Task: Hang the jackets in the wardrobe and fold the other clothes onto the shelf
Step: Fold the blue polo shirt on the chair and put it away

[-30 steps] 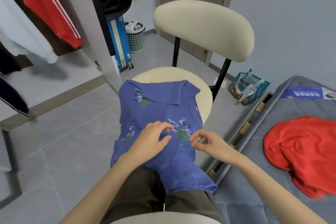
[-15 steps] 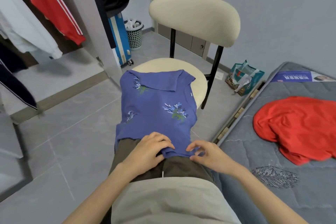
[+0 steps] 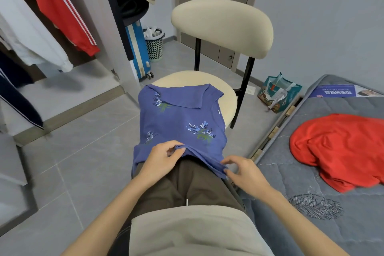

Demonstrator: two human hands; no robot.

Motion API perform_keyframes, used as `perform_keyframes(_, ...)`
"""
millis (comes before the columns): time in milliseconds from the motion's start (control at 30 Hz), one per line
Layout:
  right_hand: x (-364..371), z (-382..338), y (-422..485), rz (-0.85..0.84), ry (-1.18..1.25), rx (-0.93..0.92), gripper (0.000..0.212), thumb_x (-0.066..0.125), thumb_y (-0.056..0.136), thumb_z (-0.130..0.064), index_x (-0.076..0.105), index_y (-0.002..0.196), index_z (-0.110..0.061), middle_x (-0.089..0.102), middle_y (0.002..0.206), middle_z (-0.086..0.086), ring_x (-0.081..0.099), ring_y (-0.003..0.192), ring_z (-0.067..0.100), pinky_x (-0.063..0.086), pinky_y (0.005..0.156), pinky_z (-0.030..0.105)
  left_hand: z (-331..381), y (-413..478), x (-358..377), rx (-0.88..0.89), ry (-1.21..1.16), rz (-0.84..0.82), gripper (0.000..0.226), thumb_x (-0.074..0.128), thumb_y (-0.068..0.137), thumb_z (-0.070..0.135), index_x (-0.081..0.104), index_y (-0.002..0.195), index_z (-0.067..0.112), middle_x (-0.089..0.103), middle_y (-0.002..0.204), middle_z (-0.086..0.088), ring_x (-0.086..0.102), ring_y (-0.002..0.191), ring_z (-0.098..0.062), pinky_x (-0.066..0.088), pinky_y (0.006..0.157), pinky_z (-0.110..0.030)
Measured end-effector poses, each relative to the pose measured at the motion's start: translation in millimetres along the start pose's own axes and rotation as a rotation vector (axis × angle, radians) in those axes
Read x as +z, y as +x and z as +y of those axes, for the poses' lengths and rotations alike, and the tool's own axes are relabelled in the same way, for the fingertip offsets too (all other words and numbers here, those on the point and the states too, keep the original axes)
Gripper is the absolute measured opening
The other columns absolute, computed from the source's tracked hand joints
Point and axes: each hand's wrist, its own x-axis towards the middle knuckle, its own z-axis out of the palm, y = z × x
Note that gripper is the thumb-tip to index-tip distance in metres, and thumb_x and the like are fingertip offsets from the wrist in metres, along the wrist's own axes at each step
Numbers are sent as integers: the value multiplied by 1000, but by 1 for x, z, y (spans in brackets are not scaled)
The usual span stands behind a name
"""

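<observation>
Pinching blue shirt point(image 3: 182, 118) hem, left hand point(image 3: 160, 162) and right hand point(image 3: 247, 176), beside mattress point(image 3: 301, 183) edge.

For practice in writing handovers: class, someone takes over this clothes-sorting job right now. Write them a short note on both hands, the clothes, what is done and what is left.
Hands: left hand and right hand each pinch the near hem of the blue shirt, which lies partly on the chair seat.
Done: a red jacket hangs in the wardrobe.
Left: fold the blue shirt, then the red garment crumpled on the mattress; shelve both.
</observation>
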Motion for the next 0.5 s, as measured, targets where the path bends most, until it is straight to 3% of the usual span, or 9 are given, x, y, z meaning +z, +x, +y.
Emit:
perform_keyframes(67, 1, 1, 3, 62, 123, 65, 13, 61, 91, -13, 67, 94, -24, 71, 93, -8, 61, 81, 7, 45, 74, 23, -2, 2, -1, -40, -43, 17, 22, 61, 93, 8, 66, 81, 25, 67, 72, 18, 60, 67, 10, 42, 65, -5)
perform_keyframes(133, -3, -1, 9, 109, 366, 138, 20, 55, 95, -8, 60, 85, -25, 67, 81, 0, 51, 67, 12, 39, 64, 24, -7, 4, -2, -86, -55, 47, 22, 61, 93, 11, 65, 78, 26, 67, 70, 15, 60, 66, 9, 42, 63, -7)
perform_keyframes(233, -13, -11, 25, 176, 591, 167, 19, 46, 99, -6, 56, 88, -17, 54, 78, 1, 45, 75, 13, 39, 71, 23, -14, 11, -4, -144, -61, 61, 19, 60, 94, 17, 65, 76, 18, 64, 65, 8, 55, 62, 0, 39, 59, -14)
perform_keyframes(333, -22, -24, 49, 161, 531, 89, 16, 43, 101, -10, 54, 90, -15, 55, 78, 10, 46, 76, 13, 36, 67, 21, -20, 26, -7, -192, 4, 105, 27, 59, 95, 23, 58, 70, 12, 50, 51, 11, 41, 51, -2, 33, 53, -16)
perform_keyframes(400, -27, -29, 72, 131, 453, 49, 15, 42, 102, -16, 53, 92, -15, 56, 77, 15, 47, 70, 11, 34, 64, 24, -23, 41, -11, -226, 55, 124, 32, 57, 95, 28, 53, 68, 12, 42, 44, 13, 38, 48, -3, 38, 56, -24)
perform_keyframes(500, -30, -31, 114, 110, 328, 36, 15, 43, 102, -20, 51, 90, -18, 54, 70, -7, 48, 61, 2, 35, 58, 13, -26, 65, -19, -281, 74, 104, 38, 54, 96, 36, 46, 67, 12, 42, 42, 11, 53, 45, -11, 52, 61, -41)
